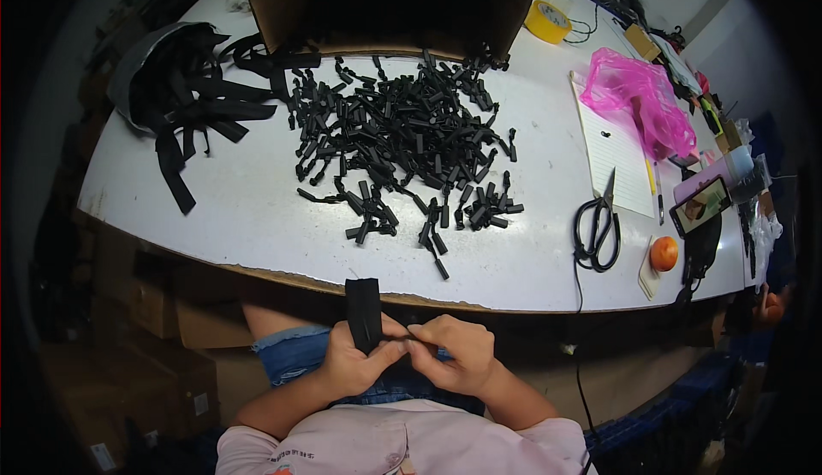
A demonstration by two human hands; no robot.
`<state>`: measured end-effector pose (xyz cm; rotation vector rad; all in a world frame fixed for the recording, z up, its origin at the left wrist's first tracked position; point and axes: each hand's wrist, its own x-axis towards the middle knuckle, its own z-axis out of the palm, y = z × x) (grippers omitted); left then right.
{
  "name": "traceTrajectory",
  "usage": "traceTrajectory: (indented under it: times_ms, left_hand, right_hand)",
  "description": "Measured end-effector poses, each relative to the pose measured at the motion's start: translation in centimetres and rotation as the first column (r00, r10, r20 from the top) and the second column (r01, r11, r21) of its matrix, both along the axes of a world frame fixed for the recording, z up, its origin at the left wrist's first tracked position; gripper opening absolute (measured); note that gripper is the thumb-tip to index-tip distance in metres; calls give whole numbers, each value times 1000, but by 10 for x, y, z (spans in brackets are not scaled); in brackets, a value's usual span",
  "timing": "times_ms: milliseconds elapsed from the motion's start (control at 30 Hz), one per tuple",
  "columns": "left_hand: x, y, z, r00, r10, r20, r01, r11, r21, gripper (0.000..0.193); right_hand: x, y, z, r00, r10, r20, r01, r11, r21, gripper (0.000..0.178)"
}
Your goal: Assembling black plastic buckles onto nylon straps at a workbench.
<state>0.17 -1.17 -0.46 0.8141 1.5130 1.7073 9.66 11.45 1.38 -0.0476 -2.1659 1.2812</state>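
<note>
Below the table's near edge, my left hand (pixel 349 365) is closed round a short, wide black strip (pixel 364 310) that looks like a length of zipper, with a line down its middle. Its upper end sticks up above the fingers. My right hand (pixel 455 353) is closed in a pinch, its fingertips meeting those of the left. A small dark bit shows between them; fingers hide what it is. Beyond both hands, a loose pile of small black zipper pulls (pixel 419 132) spreads over the white table (pixel 257 235), a few lying close to the near edge.
A bag of black strips (pixel 137 77) spills at the left. Behind the pile stands an open cardboard box (pixel 257 4). On the right lie black scissors (pixel 597 235), a lined pad (pixel 621 162), a pink plastic bag (pixel 638 98), yellow tape (pixel 548 23), an orange fruit (pixel 664 253) and a phone (pixel 702 206).
</note>
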Motion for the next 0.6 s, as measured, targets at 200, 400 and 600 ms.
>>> traceTrajectory:
  times_ms: [200, 400, 600]
  left_hand:
    - [-1, 3, 2, 996, -7, -92, 15, 996, 86, 10]
    - [-7, 6, 12, 988, 28, -151, -6, 990, 143, 8]
    - [-8, -1, 8, 959, 175, -221, -134, 973, 187, 3]
  right_hand:
    - [0, 2, -2, 999, 3, -54, -4, 1000, -12, 16]
    - [-4, 7, 3, 996, 67, -51, -71, 994, -80, 16]
    - [-4, -2, -9, 918, 278, 282, -268, 961, -75, 13]
